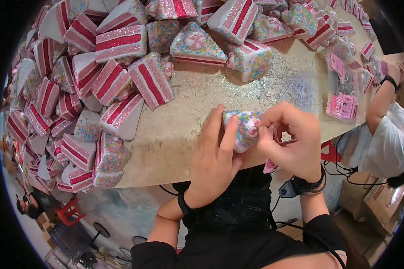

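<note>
Near the table's front edge, my left hand (213,154) steadies a glittery cake-slice ornament (242,130), its fingers along the ornament's left side and underneath. The ornament has a white top with pastel sprinkles and a pink rosette. My right hand (296,139) is closed in a pinch at the ornament's right side, thumb and forefinger beside the rosette. A pink card tag (270,166) shows below that hand, partly covered by it. Any thread or hook between the fingertips is too small to make out.
Many similar cake-slice ornaments (119,42) are heaped along the table's left and far sides. Thin wire hooks (292,89) lie loose beyond my right hand. Pink tags (342,106) sit at the right in clear plastic. Another person's arm (381,96) rests at the right edge.
</note>
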`<state>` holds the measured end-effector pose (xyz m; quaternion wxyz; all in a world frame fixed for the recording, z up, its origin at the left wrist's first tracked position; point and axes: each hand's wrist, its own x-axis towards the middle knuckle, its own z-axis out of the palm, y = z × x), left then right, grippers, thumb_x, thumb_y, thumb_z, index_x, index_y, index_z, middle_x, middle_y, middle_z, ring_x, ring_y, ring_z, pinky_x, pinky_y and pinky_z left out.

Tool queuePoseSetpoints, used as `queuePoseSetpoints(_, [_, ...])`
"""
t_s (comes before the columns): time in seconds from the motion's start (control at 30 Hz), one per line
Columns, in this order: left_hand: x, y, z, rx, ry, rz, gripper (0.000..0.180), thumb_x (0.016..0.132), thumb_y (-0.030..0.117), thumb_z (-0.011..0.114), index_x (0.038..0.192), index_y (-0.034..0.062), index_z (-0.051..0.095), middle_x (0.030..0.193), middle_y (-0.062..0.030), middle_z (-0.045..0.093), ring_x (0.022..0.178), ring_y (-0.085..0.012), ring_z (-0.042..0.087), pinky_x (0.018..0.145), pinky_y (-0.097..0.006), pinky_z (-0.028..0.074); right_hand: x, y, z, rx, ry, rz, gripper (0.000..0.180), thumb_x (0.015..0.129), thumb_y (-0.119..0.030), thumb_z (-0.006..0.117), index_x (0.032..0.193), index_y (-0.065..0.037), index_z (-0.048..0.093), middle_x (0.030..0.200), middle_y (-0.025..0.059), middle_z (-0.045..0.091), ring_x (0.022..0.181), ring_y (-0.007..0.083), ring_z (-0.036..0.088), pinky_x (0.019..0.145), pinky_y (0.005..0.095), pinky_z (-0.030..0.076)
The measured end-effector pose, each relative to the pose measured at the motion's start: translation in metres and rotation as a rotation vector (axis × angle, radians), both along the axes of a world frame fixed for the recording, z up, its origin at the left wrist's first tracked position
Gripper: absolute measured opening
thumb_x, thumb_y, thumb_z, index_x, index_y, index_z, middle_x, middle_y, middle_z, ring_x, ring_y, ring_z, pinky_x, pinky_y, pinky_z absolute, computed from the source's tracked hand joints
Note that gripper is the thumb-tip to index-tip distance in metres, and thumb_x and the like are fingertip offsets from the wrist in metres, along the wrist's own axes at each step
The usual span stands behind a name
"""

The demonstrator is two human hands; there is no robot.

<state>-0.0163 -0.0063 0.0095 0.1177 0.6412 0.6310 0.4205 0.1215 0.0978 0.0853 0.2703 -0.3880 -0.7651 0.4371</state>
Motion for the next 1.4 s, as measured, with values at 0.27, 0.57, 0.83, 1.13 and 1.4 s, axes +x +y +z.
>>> queuePoseSetpoints(0.27, [-0.001, -0.002, 0.004, 0.011, 0.015, 0.005, 0.083, 0.07, 0.009, 0.082, 0.141, 0.0051, 0.038, 0.142, -0.0258, 0.042, 0.124, -0.0437, 0.05, 0.098, -0.046, 0.046, 0.005, 0.008, 0.009, -0.053, -0.101, 0.031, 0.009, 0.075, -0.002, 0.067, 0.077, -0.002, 0.059, 0.06, 0.0008, 0.055, 0.051, 0.0037, 0.05, 0.047, 0.0206, 0.04])
queuePoseSetpoints(0.57, [-0.012, -0.023, 0.004, 0.386, 0.068, -0.096, 0.037, 0.075, 0.02, 0.082, 0.108, 0.0149, 0.066, 0.109, -0.0006, 0.061, 0.105, -0.0248, 0.058, 0.082, -0.041, 0.05, 0.015, -0.035, 0.002, -0.225, -0.03, 0.137, 0.01, 0.072, 0.001, 0.069, 0.076, -0.004, 0.061, 0.058, -0.0014, 0.053, 0.05, 0.0046, 0.051, 0.047, 0.0209, 0.04])
queuePoseSetpoints(0.83, [-0.006, -0.023, -0.001, 0.394, 0.039, -0.077, 0.021, 0.079, 0.016, 0.077, 0.096, 0.0113, 0.066, 0.096, 0.0003, 0.063, 0.093, -0.0213, 0.063, 0.076, -0.035, 0.049, 0.026, -0.051, -0.018, -0.311, 0.089, 0.103, 0.014, 0.074, 0.001, 0.072, 0.085, -0.003, 0.065, 0.066, 0.0015, 0.059, 0.054, 0.0061, 0.053, 0.047, 0.0209, 0.04])
queuePoseSetpoints(1.13, [-0.018, -0.014, 0.009, 0.226, -0.296, -0.215, 0.02, 0.071, 0.008, 0.077, 0.085, 0.0102, 0.062, 0.084, -0.0024, 0.063, 0.088, -0.0249, 0.064, 0.074, -0.036, 0.047, 0.039, -0.042, -0.039, 0.555, 0.092, 0.453, 0.029, 0.079, -0.009, 0.071, 0.106, 0.003, 0.069, 0.095, 0.0118, 0.068, 0.064, 0.0166, 0.06, 0.052, 0.0268, 0.046])
queuePoseSetpoints(1.4, [-0.024, -0.013, 0.012, 0.173, -0.428, -0.248, 0.023, 0.066, 0.006, 0.079, 0.081, 0.0106, 0.063, 0.083, -0.0008, 0.064, 0.087, -0.0233, 0.063, 0.075, -0.033, 0.044, 0.024, -0.036, -0.037, 0.645, 0.175, 0.512, 0.032, 0.078, -0.002, 0.073, 0.106, 0.009, 0.063, 0.091, 0.0166, 0.067, 0.06, 0.0188, 0.06, 0.05, 0.0281, 0.047])
